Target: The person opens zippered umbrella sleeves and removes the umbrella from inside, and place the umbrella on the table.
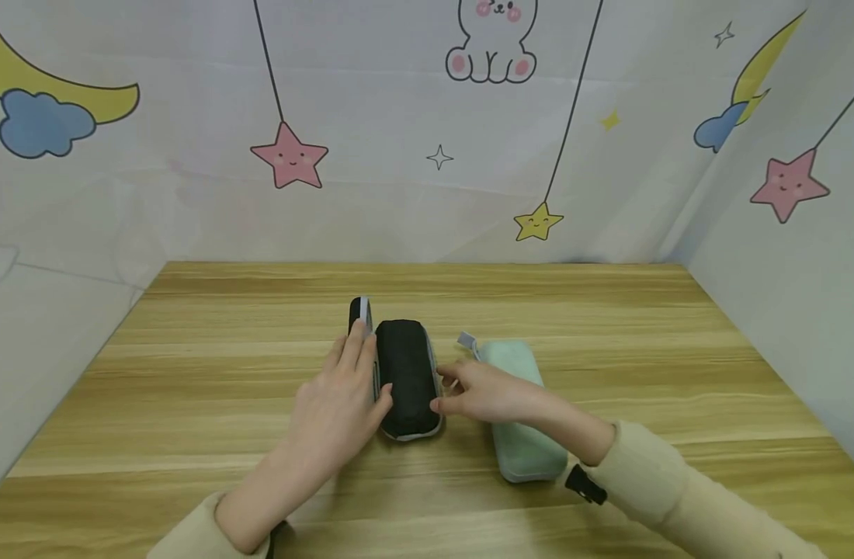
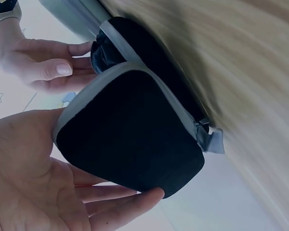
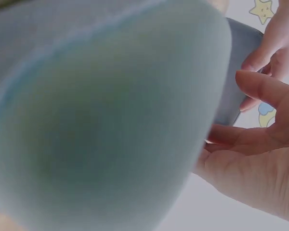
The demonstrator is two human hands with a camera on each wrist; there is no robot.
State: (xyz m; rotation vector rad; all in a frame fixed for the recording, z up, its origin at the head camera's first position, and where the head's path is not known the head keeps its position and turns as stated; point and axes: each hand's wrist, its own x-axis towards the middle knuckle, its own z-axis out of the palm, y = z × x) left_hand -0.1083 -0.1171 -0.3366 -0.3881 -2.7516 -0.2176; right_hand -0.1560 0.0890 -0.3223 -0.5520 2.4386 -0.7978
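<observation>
A black case (image 2: 135, 130) with grey zipper trim lies unzipped in front of me, its lid (image 1: 359, 310) standing up along the left side. Inside it sits a black folded fabric item (image 1: 404, 373), shiny and creased in the left wrist view. My left hand (image 1: 339, 396) presses the lid with nearly straight fingers, its thumb over the near part of the fabric. From the other side my right hand (image 1: 476, 388) touches the item's right edge, thumb and fingers spread apart. A mint green case (image 1: 514, 361) lies partly beneath my right forearm.
The mint case has a grey pull tab (image 1: 466, 340) at its far end. The wooden table (image 1: 224, 326) ends at a white cloth backdrop (image 1: 371, 217) with printed stars behind and at the sides. A black strap piece (image 1: 585, 485) hangs by my right cuff.
</observation>
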